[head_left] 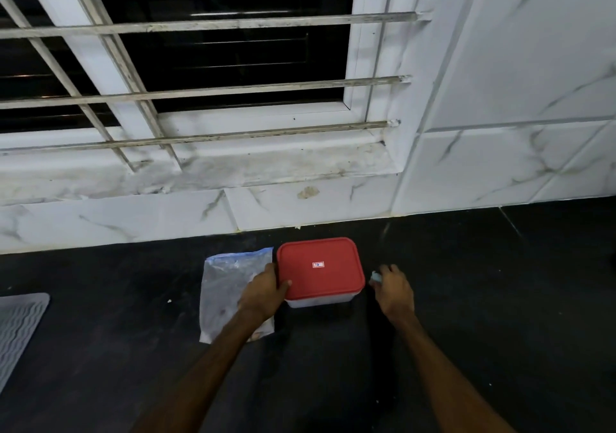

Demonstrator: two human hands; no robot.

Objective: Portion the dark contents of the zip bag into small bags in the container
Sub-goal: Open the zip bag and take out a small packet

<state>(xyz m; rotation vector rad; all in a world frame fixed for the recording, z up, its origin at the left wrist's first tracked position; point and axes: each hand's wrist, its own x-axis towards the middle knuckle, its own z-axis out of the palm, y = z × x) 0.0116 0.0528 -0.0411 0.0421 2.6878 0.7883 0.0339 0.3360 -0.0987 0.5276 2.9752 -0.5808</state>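
A translucent container with a red lid [320,267] stands closed on the black countertop [333,382]. A clear zip bag [224,286] with a blue seal lies flat just left of it, partly hidden by my left forearm. My left hand [263,291] grips the container's left edge, thumb on the lid. My right hand [395,289] is just right of the container and pinches a small pale blue object [376,277] in its fingertips.
A grey ribbed mat [20,329] lies at the far left edge. White marble-look wall tiles [500,152] and a barred window [206,62] with a dusty sill rise behind the counter.
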